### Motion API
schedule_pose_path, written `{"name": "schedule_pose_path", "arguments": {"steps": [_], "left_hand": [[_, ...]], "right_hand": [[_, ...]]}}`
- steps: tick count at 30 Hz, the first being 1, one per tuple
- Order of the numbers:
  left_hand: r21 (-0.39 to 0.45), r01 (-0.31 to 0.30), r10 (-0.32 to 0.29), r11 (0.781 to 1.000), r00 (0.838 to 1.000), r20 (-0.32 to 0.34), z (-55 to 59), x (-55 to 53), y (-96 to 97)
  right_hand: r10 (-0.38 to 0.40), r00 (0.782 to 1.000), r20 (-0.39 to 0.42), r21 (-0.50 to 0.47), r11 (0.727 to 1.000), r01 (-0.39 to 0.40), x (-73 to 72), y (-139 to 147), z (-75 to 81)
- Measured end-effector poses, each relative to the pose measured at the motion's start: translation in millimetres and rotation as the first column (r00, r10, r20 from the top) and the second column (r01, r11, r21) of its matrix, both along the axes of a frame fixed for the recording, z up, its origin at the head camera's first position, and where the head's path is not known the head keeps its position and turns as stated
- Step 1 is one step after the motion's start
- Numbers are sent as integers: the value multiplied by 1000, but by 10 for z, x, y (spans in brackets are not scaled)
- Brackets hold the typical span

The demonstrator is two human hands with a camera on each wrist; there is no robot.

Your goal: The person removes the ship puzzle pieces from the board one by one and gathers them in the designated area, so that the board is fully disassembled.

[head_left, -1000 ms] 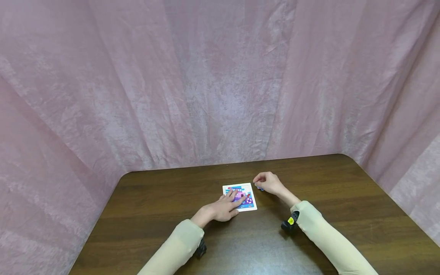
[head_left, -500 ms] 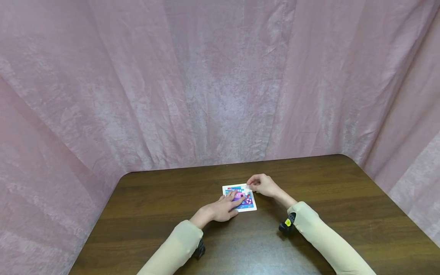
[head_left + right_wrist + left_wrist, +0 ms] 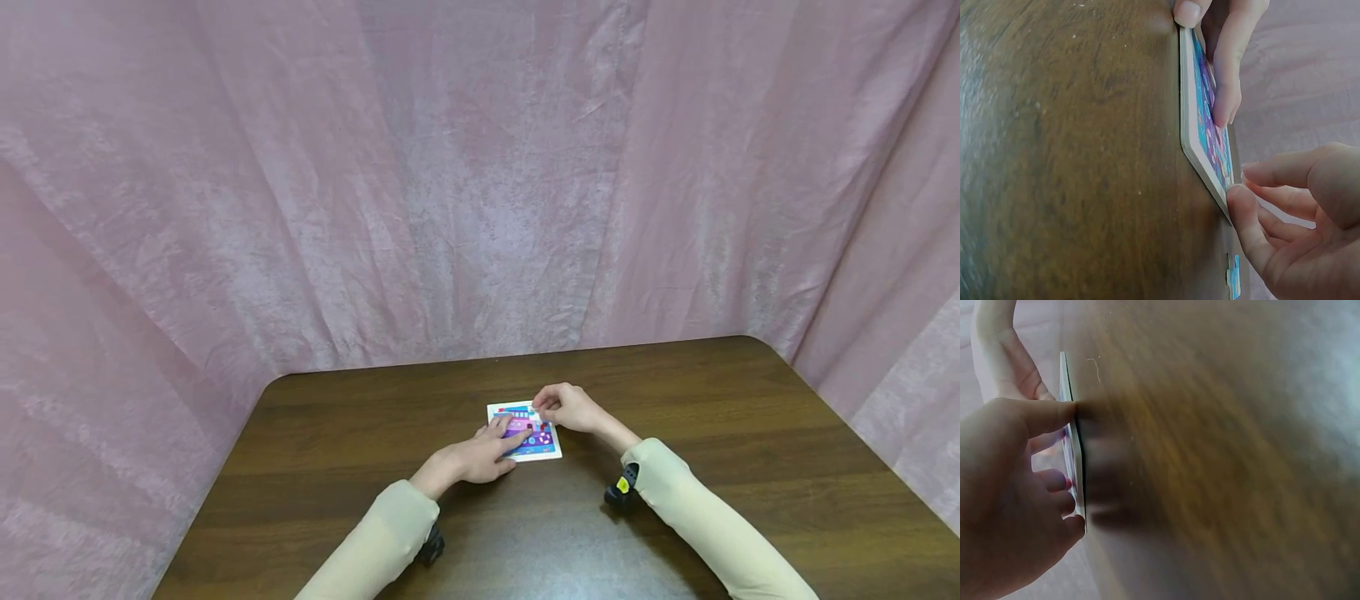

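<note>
A square picture puzzle (image 3: 538,453) with a white border and a bright pink, purple and blue picture lies on the table. My left hand (image 3: 480,458) rests on its left part with spread fingers; the thumb touches the near edge, as the left wrist view (image 3: 1016,469) also shows. Over the far right corner, my right hand (image 3: 572,408) pinches what seems to be a small puzzle piece, mostly hidden by thumb and fingertips (image 3: 1241,200). A pale patch shows in the picture near those fingers. One loose blue puzzle piece (image 3: 1235,275) lies beside the board in the right wrist view.
The brown wooden table (image 3: 337,500) runs to a pink curtain (image 3: 480,208) behind its far edge. Both wrists wear black cameras, the right one (image 3: 618,492) with a yellow mark.
My right hand has moved left, from the loose blue pieces beside the board to the board's far right corner. My left hand has stayed on the puzzle, shifting only slightly.
</note>
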State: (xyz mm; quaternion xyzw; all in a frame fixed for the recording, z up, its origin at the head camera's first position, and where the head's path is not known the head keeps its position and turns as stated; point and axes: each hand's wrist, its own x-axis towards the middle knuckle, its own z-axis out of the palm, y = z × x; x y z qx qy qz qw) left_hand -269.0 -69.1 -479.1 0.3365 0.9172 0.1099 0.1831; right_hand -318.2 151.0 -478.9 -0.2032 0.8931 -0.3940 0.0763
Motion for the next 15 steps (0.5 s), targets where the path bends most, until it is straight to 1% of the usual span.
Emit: {"name": "schedule_pose_path", "arguments": {"steps": [3,9,15], "left_hand": [[-6,-10,10,1000,1000,-3,3,3,-10],[-36,-46,47,998,999,19,26,14,-20],[-59,-40,41,997,999,13,22,44,-29]], "right_hand": [[-7,1000,5,6,1000,7,2,-9,10],[-24,1000,-5,42,999,24,1,-45,21],[-25,999,-43,91,995,29,-14,-99,-14]]}}
